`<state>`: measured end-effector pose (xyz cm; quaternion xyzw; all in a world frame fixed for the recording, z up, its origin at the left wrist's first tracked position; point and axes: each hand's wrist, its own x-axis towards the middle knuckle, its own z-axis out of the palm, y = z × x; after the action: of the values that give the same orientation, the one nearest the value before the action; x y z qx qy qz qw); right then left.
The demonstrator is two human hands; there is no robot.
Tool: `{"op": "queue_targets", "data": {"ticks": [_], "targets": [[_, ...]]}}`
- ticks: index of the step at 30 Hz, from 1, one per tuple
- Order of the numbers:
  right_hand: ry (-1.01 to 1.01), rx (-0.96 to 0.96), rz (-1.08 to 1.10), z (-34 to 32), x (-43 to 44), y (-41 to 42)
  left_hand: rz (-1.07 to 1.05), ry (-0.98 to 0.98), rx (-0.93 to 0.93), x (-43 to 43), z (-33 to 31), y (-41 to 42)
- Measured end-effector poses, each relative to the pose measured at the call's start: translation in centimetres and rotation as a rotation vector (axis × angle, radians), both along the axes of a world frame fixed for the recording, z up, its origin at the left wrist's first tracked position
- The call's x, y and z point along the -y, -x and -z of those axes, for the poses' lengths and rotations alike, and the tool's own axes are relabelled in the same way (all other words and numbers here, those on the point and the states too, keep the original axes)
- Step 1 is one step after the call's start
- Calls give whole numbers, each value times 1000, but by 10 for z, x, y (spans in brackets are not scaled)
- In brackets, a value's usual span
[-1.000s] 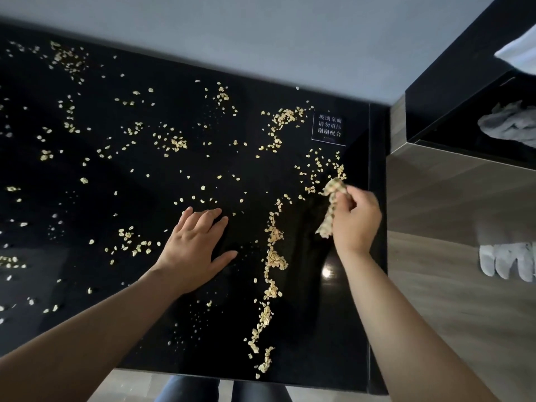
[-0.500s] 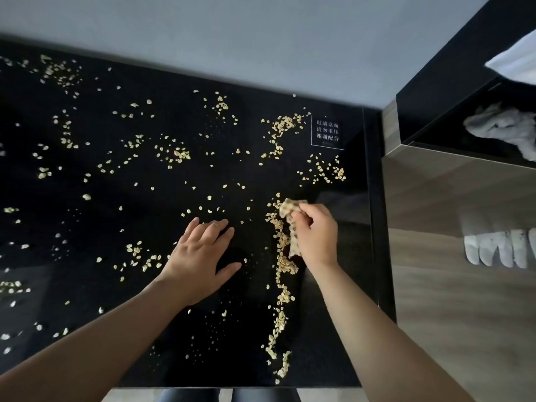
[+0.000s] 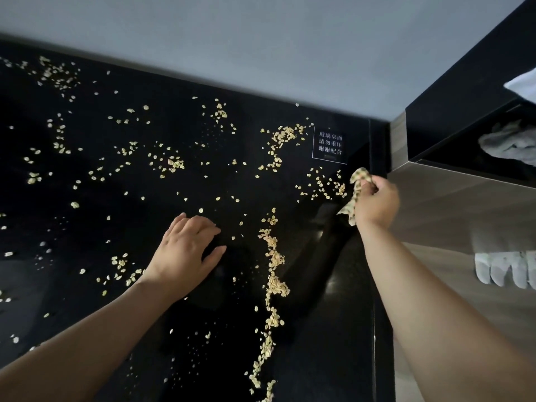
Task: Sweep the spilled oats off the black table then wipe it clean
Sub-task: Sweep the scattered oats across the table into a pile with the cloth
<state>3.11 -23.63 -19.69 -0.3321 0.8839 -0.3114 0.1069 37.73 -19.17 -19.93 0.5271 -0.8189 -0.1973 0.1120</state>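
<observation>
Pale oats lie scattered over the glossy black table [image 3: 220, 187]. A long swept ridge of oats [image 3: 272, 282] runs from mid-table toward the near edge, and a loose patch of oats [image 3: 323, 184] lies just left of my right hand. My right hand [image 3: 377, 203] grips a small patterned cloth [image 3: 355, 192] at the table's right edge, the cloth hanging down to the surface. My left hand [image 3: 185, 250] rests flat on the table, fingers straight, left of the ridge.
A white-lettered label [image 3: 330, 146] is printed at the table's far right corner. A wood-grain cabinet [image 3: 452, 216] stands against the right edge, with a black shelf holding a grey cloth [image 3: 510, 145]. A white glove [image 3: 504, 268] hangs lower right. A grey wall runs behind.
My right hand with the cloth has moved from the oat ridge back out to the table's right edge. My left hand stays flat in the same place.
</observation>
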Motion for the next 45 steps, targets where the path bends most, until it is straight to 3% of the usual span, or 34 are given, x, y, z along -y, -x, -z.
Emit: {"op": "queue_targets", "data": {"ticks": [5,13,17,20,24,32,35,39,45], "targets": [[-19,-44,-106,17,8,-33,-16,-31,71,25,1,14],[64,144,-558,7,-28,-75,-82,-93,176,65,2,42],[153,65,-348,-10,-6,-31,-68,-89,216,68,7,45],[93,-5,-166,-9,23,7,-49,-76,241,70,6,44],[-20,45,-171,13,46,1,-51,-66,255,70,8,45],[-21,148,-652,10,25,-94,-75,-57,215,71,13,46],[35,175,-592,0,24,-77,-74,-59,213,71,13,46],[156,28,-371,-10,52,-25,-75,-51,212,71,13,46],[-8,-47,-218,18,86,-19,-106,-33,221,72,15,49]]}}
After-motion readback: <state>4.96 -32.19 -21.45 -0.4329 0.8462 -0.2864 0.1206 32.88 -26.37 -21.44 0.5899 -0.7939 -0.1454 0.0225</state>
